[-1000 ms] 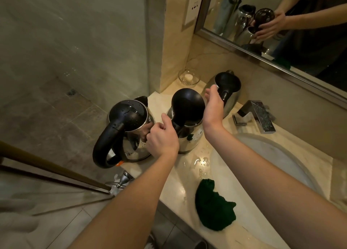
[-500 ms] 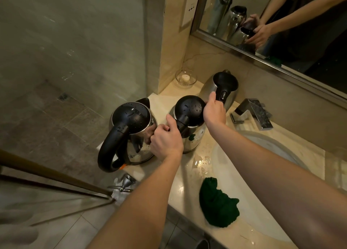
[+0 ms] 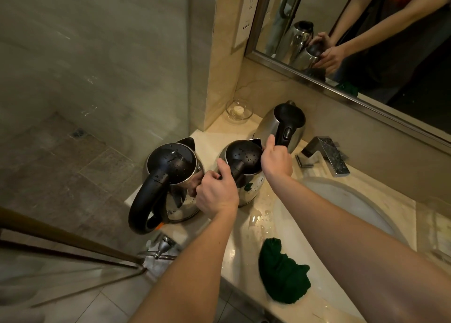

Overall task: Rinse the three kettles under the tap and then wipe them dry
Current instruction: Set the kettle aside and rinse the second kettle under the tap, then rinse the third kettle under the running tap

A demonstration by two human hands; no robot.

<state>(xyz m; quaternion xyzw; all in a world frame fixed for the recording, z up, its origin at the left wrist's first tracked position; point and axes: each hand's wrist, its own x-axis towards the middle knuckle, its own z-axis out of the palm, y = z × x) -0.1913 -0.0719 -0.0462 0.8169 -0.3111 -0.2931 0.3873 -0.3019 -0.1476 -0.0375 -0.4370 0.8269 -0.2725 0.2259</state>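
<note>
Green cloth [image 3: 283, 274]: crumpled on the marble counter [image 3: 246, 239] nearest you, at the basin's front rim, touching neither of your hands.
Water drops [image 3: 260, 216]: scattered on the counter between the cloth and the middle kettle.
Basin [image 3: 341, 200]: oval, set into the counter under your right forearm.
Your left hand [image 3: 216, 193]: closed around the handle of the middle kettle [image 3: 244, 159], thumb up against the black lid; the handle itself is mostly hidden by your fist.
Left kettle [image 3: 170, 176]: upright at the counter's left corner, just beside the middle one, black loop handle toward you, lid beaded with water; your hands do not hold it.
Your right hand [image 3: 277, 159]: fingers wrapped on the lower end of the far kettle's black handle, firmly gripped.
Far kettle [image 3: 280, 125]: steel body tilted, standing behind the middle kettle near the wall.
Tap [image 3: 324, 155]: square, chrome, right of the far kettle, at the basin's back edge.
Glass bowl [image 3: 239, 110]: in the back corner, small pale object inside.
Mirror [image 3: 366, 42]: reflects your arms and the kettles.
</note>
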